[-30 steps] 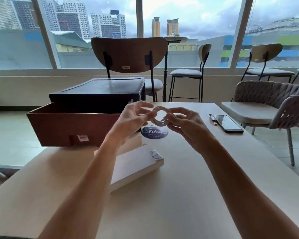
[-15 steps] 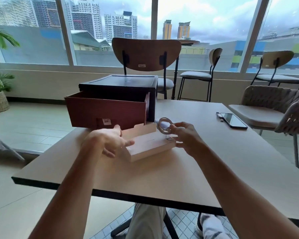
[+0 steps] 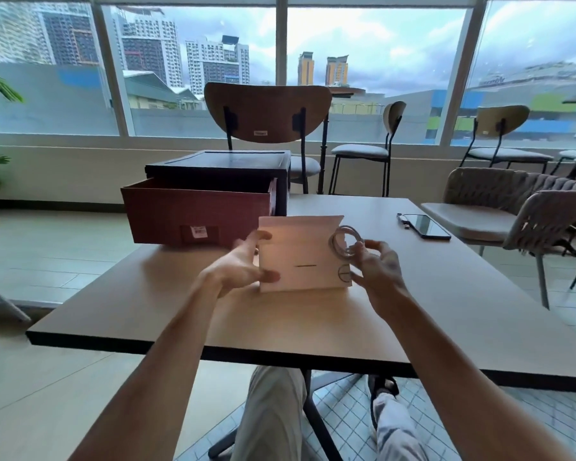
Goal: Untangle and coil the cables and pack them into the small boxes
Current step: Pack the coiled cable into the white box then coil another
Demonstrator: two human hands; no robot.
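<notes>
A small white box (image 3: 300,257) stands tilted up on the table (image 3: 429,304), its flap open at the top. My left hand (image 3: 243,264) grips the box's left edge, thumb in front and fingers behind. My right hand (image 3: 376,264) pinches a white cable wound into a small coil (image 3: 346,242) and holds it at the box's upper right corner. Whether the coil touches the box I cannot tell.
A large reddish-brown box (image 3: 197,217) with a dark lid (image 3: 218,168) stands behind the small box. A black phone (image 3: 426,226) lies at the table's right. Chairs (image 3: 266,114) ring the table; a woven armchair (image 3: 519,207) is at the right.
My left hand has lifted the small white box from lying flat to standing tilted up. My right hand stays beside it with the coil. The camera has pulled back.
</notes>
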